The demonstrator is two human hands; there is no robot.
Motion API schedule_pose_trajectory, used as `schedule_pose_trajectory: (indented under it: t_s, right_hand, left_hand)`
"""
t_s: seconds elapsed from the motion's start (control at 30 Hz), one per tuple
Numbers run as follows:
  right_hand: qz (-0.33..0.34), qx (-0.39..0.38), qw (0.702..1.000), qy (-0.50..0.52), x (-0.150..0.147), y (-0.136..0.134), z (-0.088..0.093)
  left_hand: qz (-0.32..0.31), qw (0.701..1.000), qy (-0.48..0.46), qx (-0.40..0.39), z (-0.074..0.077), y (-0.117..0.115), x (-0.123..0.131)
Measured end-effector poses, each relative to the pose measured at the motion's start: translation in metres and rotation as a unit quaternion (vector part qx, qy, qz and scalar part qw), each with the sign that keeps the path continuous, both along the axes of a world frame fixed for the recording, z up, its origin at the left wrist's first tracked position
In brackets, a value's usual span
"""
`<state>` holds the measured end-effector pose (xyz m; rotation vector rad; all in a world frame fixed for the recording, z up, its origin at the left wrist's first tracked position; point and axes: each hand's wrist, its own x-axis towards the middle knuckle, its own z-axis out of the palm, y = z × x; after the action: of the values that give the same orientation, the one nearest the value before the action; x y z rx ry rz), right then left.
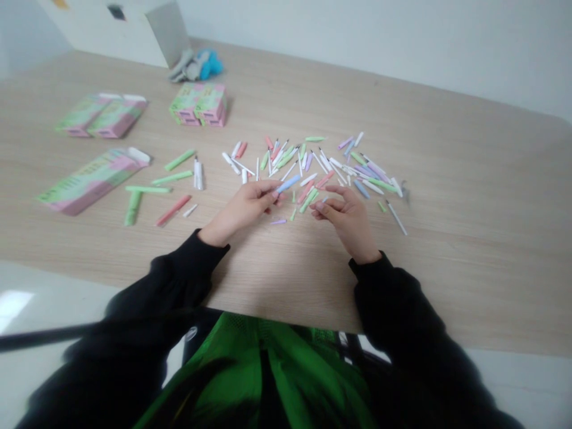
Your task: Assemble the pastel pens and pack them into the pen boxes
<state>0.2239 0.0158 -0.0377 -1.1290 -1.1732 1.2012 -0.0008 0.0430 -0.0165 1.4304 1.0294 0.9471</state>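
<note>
A light blue pen barrel (289, 183) points up and to the right from my left hand (257, 201), whose thumb and fingers are closed on it. Across a small gap, my right hand (344, 214) pinches a small pale blue piece (325, 200); most of it is hidden by the fingers, so its kind is unclear. Between and beyond both hands lie scattered pen parts: green barrels (308, 201), red barrels (305, 191), white refills with dark tips (318, 159) and small green pieces (294, 213). A small purple piece (278, 221) lies nearest me.
On the left, several green barrels (172, 177) and a red one (173, 210) lie beside a long pink-green carton (96, 179). More cartons (117, 116) and stacked small boxes (199, 104) stand behind. Farther back are grey-and-blue gloves (196, 64) and a white box (125, 30).
</note>
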Motion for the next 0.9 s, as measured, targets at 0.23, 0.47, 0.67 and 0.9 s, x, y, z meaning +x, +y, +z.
schedule_pose_trajectory:
  t_s: [0.23, 0.47, 0.67, 0.9]
  right_hand:
    - [0.024, 0.078, 0.996, -0.047, -0.011, -0.006, 0.006]
    - [0.041, 0.1, 0.994, -0.001, -0.029, -0.006, 0.003]
    - [0.024, 0.119, 0.986, -0.117, -0.034, -0.004, -0.004]
    - [0.136, 0.233, 0.866, -0.422, -0.067, -0.023, -0.006]
  left_hand:
    - [-0.076, 0.983, -0.126, -0.109, -0.001, -0.012, 0.014]
    - [-0.121, 0.989, -0.036, -0.074, -0.001, -0.017, 0.016]
    - [-0.011, 0.996, -0.084, -0.026, 0.007, -0.001, -0.007]
    - [0.056, 0.994, -0.089, -0.002, 0.01, 0.009, -0.022]
